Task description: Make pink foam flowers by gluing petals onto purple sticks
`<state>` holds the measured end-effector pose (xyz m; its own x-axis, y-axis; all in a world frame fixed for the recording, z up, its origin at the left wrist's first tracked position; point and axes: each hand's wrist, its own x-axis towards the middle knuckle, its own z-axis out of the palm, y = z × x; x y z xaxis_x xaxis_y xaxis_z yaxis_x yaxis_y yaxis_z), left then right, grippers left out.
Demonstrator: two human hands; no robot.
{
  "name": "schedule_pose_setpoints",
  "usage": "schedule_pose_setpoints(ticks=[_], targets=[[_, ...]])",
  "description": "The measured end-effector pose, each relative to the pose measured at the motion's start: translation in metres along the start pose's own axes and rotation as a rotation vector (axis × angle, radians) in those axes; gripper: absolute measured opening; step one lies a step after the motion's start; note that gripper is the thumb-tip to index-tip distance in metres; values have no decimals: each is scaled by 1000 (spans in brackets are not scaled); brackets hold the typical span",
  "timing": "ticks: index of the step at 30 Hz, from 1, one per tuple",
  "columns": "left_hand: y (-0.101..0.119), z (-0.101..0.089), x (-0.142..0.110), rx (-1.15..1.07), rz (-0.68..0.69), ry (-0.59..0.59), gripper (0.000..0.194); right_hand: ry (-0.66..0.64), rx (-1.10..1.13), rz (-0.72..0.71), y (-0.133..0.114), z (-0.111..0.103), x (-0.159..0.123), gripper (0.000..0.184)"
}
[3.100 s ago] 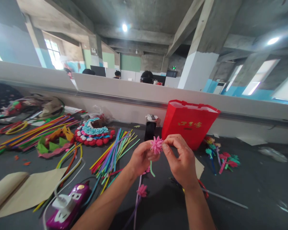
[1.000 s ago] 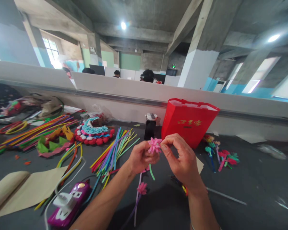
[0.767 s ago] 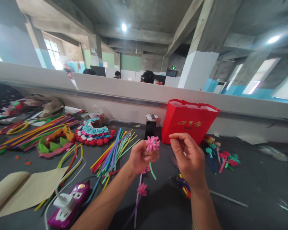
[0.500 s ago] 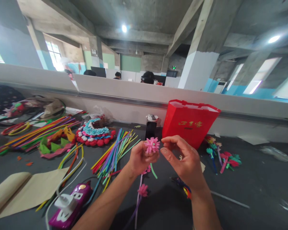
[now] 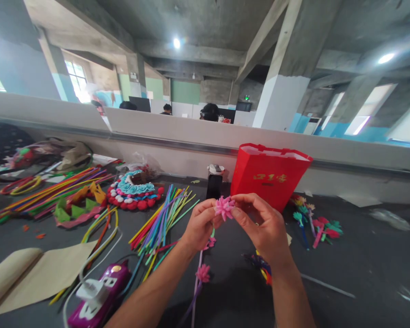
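A pink pipe-cleaner flower [image 5: 224,207] is held up above the dark table, between both hands. My left hand [image 5: 202,224] is closed on it from the left, thumb and fingers at its base, and a bit of green stem shows below. From the right, my right hand [image 5: 259,222] pinches the flower's petals between thumb and forefinger. Under my hands lies a second pink flower [image 5: 203,273] on a purple stem, with more pink petals just above it. Dark-handled tools with red and yellow parts [image 5: 259,264], partly hidden, lie beside my right wrist.
A red paper bag [image 5: 269,175] and a bottle [image 5: 214,181] stand at the back. Loose pipe cleaners [image 5: 164,223], beaded headpieces [image 5: 135,191], a purple power strip [image 5: 100,291] and an open notebook [image 5: 48,278] lie left. Finished colourful flowers [image 5: 319,228] are at the right.
My right hand has moved left onto the pink flower, its fingers now touching the petals. The flower has shifted slightly right and turned, its green stem end no longer facing me.
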<state>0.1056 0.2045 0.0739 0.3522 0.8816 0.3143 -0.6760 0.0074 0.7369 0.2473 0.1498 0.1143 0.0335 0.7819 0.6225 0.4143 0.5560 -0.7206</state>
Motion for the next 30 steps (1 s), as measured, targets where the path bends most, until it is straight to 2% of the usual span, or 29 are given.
schedule_pose_setpoints(ticks=[7,18,30], targets=[[-3,-3,0,98,-4,-26,30,21,5,7,-2,-3,1,18],[-5,-5,2,140,-6,-8,27,-2,-44,-56,-3,-2,0,14],[-6,-4,2,164,27,-8,24,117,-229,-210,2,4,0,14]])
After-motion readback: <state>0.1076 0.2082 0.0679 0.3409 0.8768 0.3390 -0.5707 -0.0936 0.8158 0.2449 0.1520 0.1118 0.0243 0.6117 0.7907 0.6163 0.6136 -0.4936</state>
